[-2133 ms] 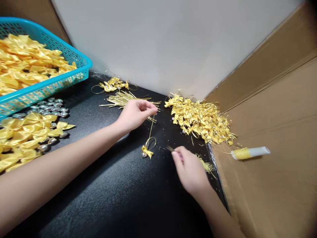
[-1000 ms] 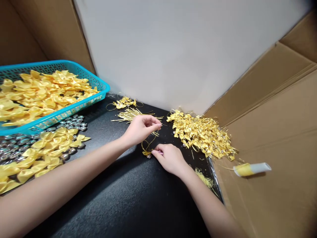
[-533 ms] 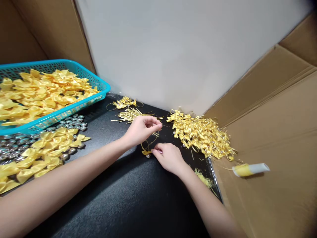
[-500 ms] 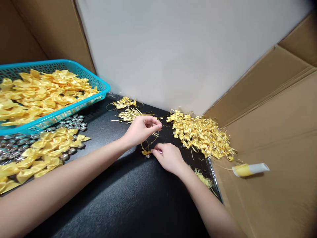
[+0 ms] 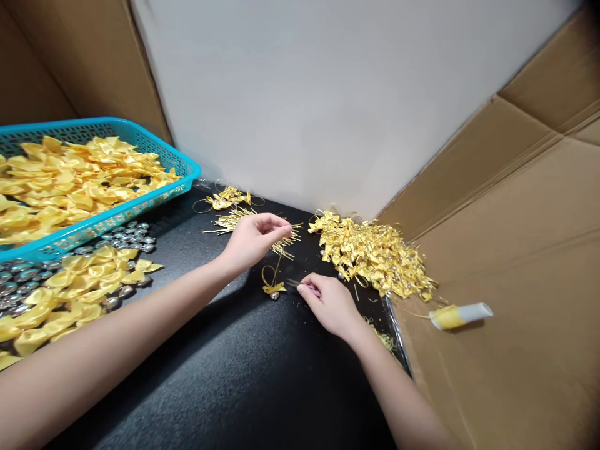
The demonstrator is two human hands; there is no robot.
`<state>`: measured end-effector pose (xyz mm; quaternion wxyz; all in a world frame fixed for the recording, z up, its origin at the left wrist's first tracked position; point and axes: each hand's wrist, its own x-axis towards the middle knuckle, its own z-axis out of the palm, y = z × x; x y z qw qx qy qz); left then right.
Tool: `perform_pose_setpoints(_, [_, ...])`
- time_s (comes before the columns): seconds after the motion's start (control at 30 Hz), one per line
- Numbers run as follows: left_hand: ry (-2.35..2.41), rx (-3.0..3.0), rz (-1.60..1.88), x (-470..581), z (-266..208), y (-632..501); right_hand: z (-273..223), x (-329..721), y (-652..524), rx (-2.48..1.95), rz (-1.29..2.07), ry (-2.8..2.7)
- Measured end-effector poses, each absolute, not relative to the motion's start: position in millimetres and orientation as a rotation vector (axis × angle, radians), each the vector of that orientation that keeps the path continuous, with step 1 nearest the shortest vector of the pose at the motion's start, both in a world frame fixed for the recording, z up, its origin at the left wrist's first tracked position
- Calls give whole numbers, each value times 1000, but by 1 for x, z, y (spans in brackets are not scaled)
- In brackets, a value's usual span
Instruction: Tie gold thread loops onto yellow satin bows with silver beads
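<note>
The right hand (image 5: 332, 303) has pulled back a little from the small yellow bow (image 5: 272, 289), so the thin tips of the small pink-handled tool (image 5: 293, 283) show again. They look like little snips. Now the whole bow can be seen, with its shiny silver bead (image 5: 274, 296) and its round loop (image 5: 267, 274). The tips are just beside the bow; I can't tell if they touch it. The right hand is closed around the tool. The left hand (image 5: 257, 239) is up higher, finger and thumb pinching the gold cord (image 5: 279, 261) that runs down to the bow. The bow is low over the black counter (image 5: 210, 381), between the hands.

The left hand hides some of the gold sticks (image 5: 233, 219) behind it. A big heap of bows (image 5: 375, 256) is on the right. Silver beads (image 5: 131, 236), loose bows (image 5: 82, 281) and a blue basket (image 5: 194, 175) are on the left.
</note>
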<state>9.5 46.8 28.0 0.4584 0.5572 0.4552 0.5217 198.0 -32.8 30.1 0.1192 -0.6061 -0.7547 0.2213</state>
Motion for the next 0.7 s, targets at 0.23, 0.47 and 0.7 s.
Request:
perform_pose_setpoints(0.23, [1240,1363,1349,-6,8,65,13,287,-87,-1892,400,-1760])
perform_pose_setpoints(0.47, [1140,1414,1221,2,24,54,13,324,-133,-1898,319,-1570])
perform_pose_setpoints(0.7, [1054,1455,1189,4,52,35,26,233,-73,-1596,491,-1934])
